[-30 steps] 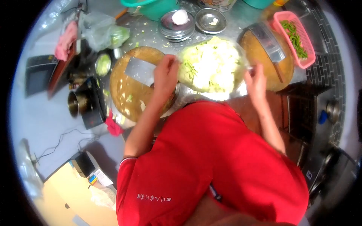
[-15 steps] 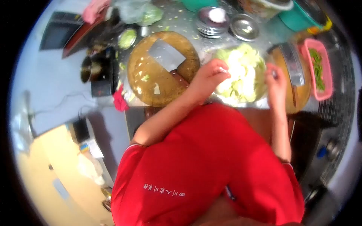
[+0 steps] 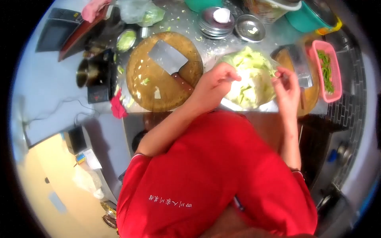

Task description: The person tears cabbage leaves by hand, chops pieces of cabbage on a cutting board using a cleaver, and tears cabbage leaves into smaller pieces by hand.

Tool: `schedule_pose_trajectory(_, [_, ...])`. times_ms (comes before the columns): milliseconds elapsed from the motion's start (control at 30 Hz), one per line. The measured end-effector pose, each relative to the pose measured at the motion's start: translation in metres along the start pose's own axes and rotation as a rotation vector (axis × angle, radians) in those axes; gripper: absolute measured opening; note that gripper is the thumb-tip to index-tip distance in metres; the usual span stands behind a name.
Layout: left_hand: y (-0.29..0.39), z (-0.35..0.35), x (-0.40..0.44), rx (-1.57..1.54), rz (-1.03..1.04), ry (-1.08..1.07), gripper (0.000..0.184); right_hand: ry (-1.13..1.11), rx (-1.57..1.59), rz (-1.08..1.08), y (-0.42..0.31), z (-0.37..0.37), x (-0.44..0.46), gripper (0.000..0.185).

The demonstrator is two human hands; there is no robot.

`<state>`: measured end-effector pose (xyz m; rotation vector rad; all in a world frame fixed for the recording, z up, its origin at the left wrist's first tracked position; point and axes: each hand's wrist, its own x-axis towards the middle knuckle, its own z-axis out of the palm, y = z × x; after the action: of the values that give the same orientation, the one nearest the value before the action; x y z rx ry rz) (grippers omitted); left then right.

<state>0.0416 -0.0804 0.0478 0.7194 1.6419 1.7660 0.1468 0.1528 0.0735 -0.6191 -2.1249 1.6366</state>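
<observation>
Closer now, left hand (image 3: pixel 219 80) and right hand (image 3: pixel 288 86), nearly closed, seemingly pinch cabbage bag (image 3: pixel 252 85).

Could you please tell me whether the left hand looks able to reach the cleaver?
Probably yes: the cleaver lies close to the left hand, its handle mostly uncovered, though the fingers seem busy by the chopped greens.

Left of the left hand (image 3: pixel 217 85), the round chopping board (image 3: pixel 143 59) is matt, scuffed wood, and the cleaver (image 3: pixel 167 56) on it has a smooth grey metal blade. Between that hand and the right hand (image 3: pixel 287 89), shiny film (image 3: pixel 270 62), probably clear plastic, surrounds the leafy pile (image 3: pixel 254 79). Beyond the left hand the stacked plates (image 3: pixel 211 30) are glossy metal; right of the right hand the basket (image 3: pixel 336 75) is pink openwork plastic, and below both the shirt (image 3: pixel 206 158) is matt red cloth.
</observation>
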Motion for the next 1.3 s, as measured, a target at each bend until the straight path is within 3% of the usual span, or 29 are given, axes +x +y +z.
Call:
schedule_pose_trajectory(100, [0.006,0.006,0.013,0.215,0.026,-0.095,0.028,-0.227,-0.279,-0.119,0.018,0.02,-0.015,0.054])
schedule_pose_trajectory(133, [0.001,0.017,0.017,0.295,0.207,-0.054,0.025,-0.327,-0.33,-0.116,0.017,0.032,-0.022,0.06])
schedule_pose_trajectory(200, [0.002,0.033,0.022,0.599,0.383,-0.002,0.02,-0.317,-0.308,-0.162,0.04,0.051,-0.034,0.069])
schedule_pose_trajectory(267, [0.002,0.033,0.024,0.714,0.403,-0.141,0.014,-0.254,-0.231,-0.207,0.046,0.067,-0.034,0.064])
schedule_pose_trajectory(333, [-0.007,0.032,0.027,0.755,0.525,-0.118,0.01,-0.218,-0.222,-0.165,0.05,0.074,-0.029,0.059])
schedule_pose_trajectory(367, [-0.013,0.03,0.027,0.757,0.599,-0.102,0.01,-0.193,-0.23,-0.174,0.052,0.076,-0.027,0.039])
schedule_pose_trajectory(400, [-0.015,0.027,0.027,0.758,0.672,-0.084,0.009,-0.18,-0.284,-0.125,0.059,0.074,-0.026,0.032])
schedule_pose_trajectory(467, [-0.015,0.022,0.026,0.701,0.646,-0.042,0.021,-0.175,-0.388,-0.029,0.079,0.063,-0.025,0.019])
schedule_pose_trajectory(500, [-0.011,0.019,0.025,0.69,0.659,0.031,0.026,-0.087,-0.214,-0.076,0.063,0.07,-0.021,0.008])
schedule_pose_trajectory(567, [-0.011,0.012,0.028,0.667,0.667,0.134,0.046,-0.046,-0.245,-0.159,0.043,0.069,-0.01,0.008])
schedule_pose_trajectory(667, [-0.035,0.005,0.035,0.598,0.397,0.053,0.051,-0.092,-0.358,-0.182,0.026,0.052,-0.005,0.009])
schedule_pose_trajectory(800, [-0.081,0.0,0.045,0.691,0.451,-0.041,0.053,-0.229,-0.408,-0.326,0.043,0.047,0.006,0.009])
schedule_pose_trajectory(833, [-0.074,0.004,0.044,0.639,0.287,-0.056,0.035,-0.267,-0.436,-0.292,0.049,0.049,0.003,0.008])
schedule_pose_trajectory(900, [-0.091,0.014,0.044,0.72,0.34,0.013,0.022,-0.359,-0.497,-0.306,0.052,0.043,0.001,0.017])
schedule_pose_trajectory(967, [-0.092,0.026,0.041,0.675,0.483,0.169,0.007,-0.293,-0.432,-0.255,0.045,0.036,-0.002,0.028])
schedule_pose_trajectory(1033, [-0.102,0.034,0.047,0.568,0.447,0.214,0.006,-0.304,-0.423,-0.157,0.034,0.017,-0.004,0.041])
schedule_pose_trajectory(1133, [-0.098,0.042,0.055,0.411,0.307,0.285,0.008,-0.308,-0.66,-0.422,0.029,-0.012,0.0,0.038])
schedule_pose_trajectory(1200, [-0.087,0.055,0.056,0.151,0.218,0.316,0.009,-0.509,-0.695,-0.458,0.017,-0.021,-0.002,0.033])
schedule_pose_trajectory(1300, [-0.094,0.08,0.069,0.146,0.124,0.342,0.007,-0.768,-0.743,-0.673,0.013,-0.016,0.005,0.029])
